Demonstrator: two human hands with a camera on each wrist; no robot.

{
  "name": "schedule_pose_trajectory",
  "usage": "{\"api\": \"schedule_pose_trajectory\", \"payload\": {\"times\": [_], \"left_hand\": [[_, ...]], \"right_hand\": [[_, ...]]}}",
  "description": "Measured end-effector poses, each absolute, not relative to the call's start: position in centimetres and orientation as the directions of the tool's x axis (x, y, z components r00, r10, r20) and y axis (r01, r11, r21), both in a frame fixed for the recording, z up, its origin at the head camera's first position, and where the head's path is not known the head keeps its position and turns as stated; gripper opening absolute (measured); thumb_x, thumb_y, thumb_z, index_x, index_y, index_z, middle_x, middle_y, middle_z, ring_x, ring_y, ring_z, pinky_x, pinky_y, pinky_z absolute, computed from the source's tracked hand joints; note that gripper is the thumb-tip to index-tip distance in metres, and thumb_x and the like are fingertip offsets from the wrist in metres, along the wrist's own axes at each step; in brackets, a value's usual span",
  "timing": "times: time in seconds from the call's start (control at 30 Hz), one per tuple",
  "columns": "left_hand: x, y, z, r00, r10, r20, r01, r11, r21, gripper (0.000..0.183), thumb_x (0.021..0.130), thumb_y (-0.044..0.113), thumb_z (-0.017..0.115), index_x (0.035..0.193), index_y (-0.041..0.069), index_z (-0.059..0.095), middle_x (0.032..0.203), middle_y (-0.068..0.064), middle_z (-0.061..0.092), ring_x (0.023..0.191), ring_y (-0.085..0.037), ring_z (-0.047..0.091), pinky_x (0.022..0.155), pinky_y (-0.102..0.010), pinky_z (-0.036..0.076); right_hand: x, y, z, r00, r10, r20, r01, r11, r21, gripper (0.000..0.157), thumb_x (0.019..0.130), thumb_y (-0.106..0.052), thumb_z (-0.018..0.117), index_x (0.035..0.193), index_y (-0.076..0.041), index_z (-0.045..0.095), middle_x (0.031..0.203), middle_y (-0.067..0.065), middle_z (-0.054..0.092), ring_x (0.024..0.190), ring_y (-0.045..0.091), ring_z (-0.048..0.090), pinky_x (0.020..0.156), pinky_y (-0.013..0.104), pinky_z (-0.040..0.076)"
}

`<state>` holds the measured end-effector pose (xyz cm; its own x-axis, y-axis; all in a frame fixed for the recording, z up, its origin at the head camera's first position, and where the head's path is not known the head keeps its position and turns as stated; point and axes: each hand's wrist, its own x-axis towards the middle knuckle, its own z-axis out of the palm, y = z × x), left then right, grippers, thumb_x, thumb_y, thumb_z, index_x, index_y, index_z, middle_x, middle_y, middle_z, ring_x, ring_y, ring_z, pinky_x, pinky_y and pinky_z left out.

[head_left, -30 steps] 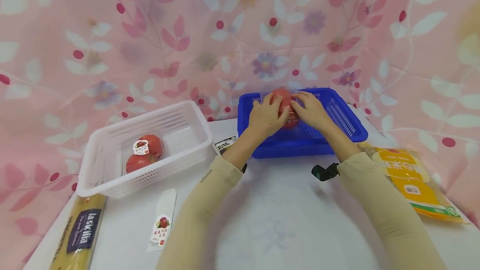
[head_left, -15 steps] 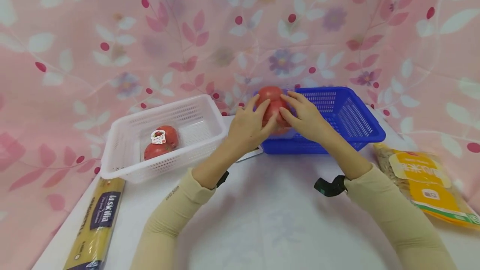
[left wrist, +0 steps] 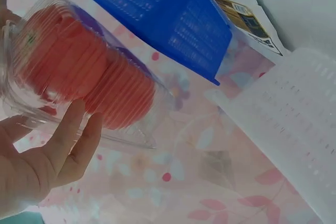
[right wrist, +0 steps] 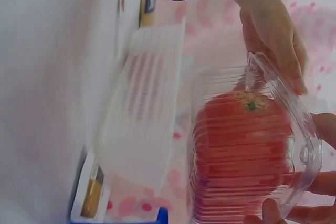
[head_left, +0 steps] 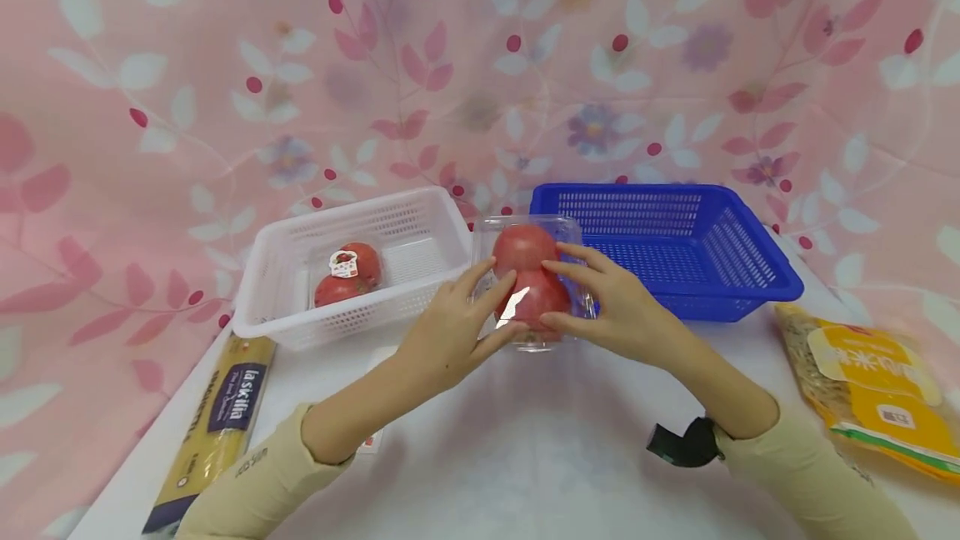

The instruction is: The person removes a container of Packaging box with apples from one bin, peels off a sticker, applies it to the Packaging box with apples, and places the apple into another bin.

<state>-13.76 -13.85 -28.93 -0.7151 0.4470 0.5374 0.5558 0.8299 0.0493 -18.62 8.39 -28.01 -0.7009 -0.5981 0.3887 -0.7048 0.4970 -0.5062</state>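
Both hands hold a clear plastic clamshell box (head_left: 570,230) with two red tomatoes (head_left: 528,247) inside, raised above the table in front of the gap between two baskets. My left hand (head_left: 442,336) grips its left side, fingers spread over the lid and tomatoes. From the other side my right hand (head_left: 630,315) holds it with fingertips on the lid. The right wrist view shows the ribbed underside of the box and a tomato's stem end (right wrist: 252,106). To the right stands a blue basket (head_left: 780,277); a white basket (head_left: 360,307) stands to the left.
Another clear box of tomatoes (head_left: 367,261) with a white sticker sits in the white basket. A spaghetti pack (head_left: 221,423) lies at the left, a yellow grain bag (head_left: 885,390) at the right. A white-edged packet (left wrist: 247,17) lies between the baskets.
The hands have lifted the tomato box out of the blue basket and brought it left and nearer to me. The head view has turned left, so the scene sits further right.
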Motion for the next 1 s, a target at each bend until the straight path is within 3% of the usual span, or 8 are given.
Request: {"api": "schedule_pose_trajectory", "payload": {"times": [0.33,0.5,0.77,1.0], "left_hand": [[-9.0,-15.0,-29.9,-0.724,0.492,0.483,0.607,0.788,0.106,0.06,0.079,0.042,0.068,0.128,0.011,0.053,0.133,-0.013,0.046,0.102,-0.031,0.057,0.081,-0.039,0.05],[-7.6,-15.5,-32.0,-0.733,0.513,0.447,0.625,0.767,0.146,0.065,0.076,0.04,0.071,0.13,0.012,0.049,0.133,-0.012,0.044,0.095,-0.025,0.057,0.079,-0.033,0.051],[-6.4,-16.3,-35.5,-0.666,0.571,0.48,0.695,0.709,0.121,0.064,0.075,0.033,0.075,0.128,0.007,0.049,0.129,-0.016,0.045,0.092,-0.025,0.058,0.08,-0.033,0.049],[-6.7,-16.8,-36.1,-0.718,0.586,0.375,0.677,0.714,0.181,0.063,0.076,0.034,0.074,0.127,0.006,0.051,0.128,-0.015,0.045,0.097,-0.024,0.058,0.084,-0.034,0.048]], "right_hand": [[-14.9,8.9,-29.4,-0.662,-0.661,0.354,-0.733,0.47,-0.492,0.061,0.078,-0.042,0.069,0.129,-0.013,0.053,0.14,0.011,0.038,0.122,0.038,0.042,0.077,0.044,0.05],[-13.8,8.8,-31.1,-0.624,-0.708,0.329,-0.76,0.454,-0.465,0.062,0.079,-0.045,0.066,0.129,-0.012,0.053,0.139,0.014,0.039,0.119,0.039,0.044,0.079,0.044,0.05],[-12.9,8.4,-33.7,-0.662,-0.737,0.134,-0.671,0.504,-0.544,0.066,0.078,-0.055,0.061,0.132,-0.017,0.049,0.141,0.012,0.036,0.122,0.038,0.04,0.082,0.049,0.047],[-13.3,7.9,-35.8,-0.633,-0.748,0.201,-0.721,0.474,-0.505,0.061,0.08,-0.047,0.065,0.127,-0.012,0.051,0.138,0.016,0.039,0.12,0.037,0.043,0.085,0.049,0.045]]}}
